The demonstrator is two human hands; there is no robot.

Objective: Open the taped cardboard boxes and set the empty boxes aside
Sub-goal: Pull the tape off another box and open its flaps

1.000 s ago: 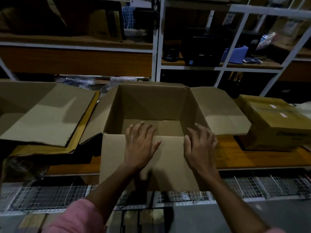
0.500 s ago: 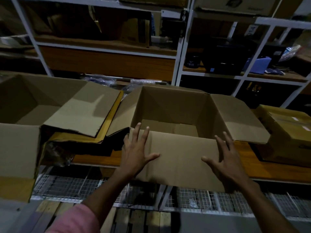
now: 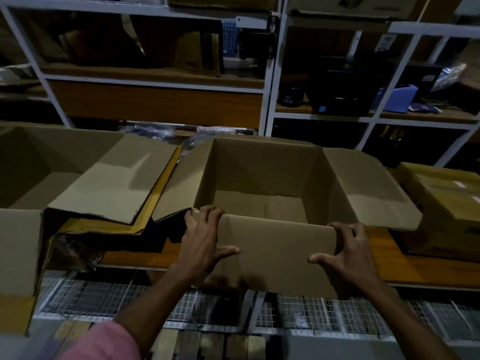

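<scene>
An open, empty cardboard box [image 3: 259, 172] stands on the wooden shelf in front of me, its flaps spread out. Its near flap [image 3: 275, 253] hangs down over the shelf edge. My left hand [image 3: 202, 240] grips the near left corner of this box, fingers over the rim and thumb on the flap. My right hand [image 3: 348, 248] grips the near right corner the same way. A second open box [image 3: 28, 162] sits to the left. A taped, shut box [image 3: 446, 203] rests at the right.
The wooden shelf board [image 3: 420, 268] carries the boxes. Flattened yellow-edged cardboard [image 3: 155, 193] lies under the left box's flap. White shelving uprights [image 3: 270, 74] rise behind, with dark items and a blue object [image 3: 397, 97] on them. Wire mesh racking [image 3: 324, 315] runs below.
Both hands moved from lying flat on the hanging near flap out to the box's near corners and closed on them. The view shifted closer and to the right.
</scene>
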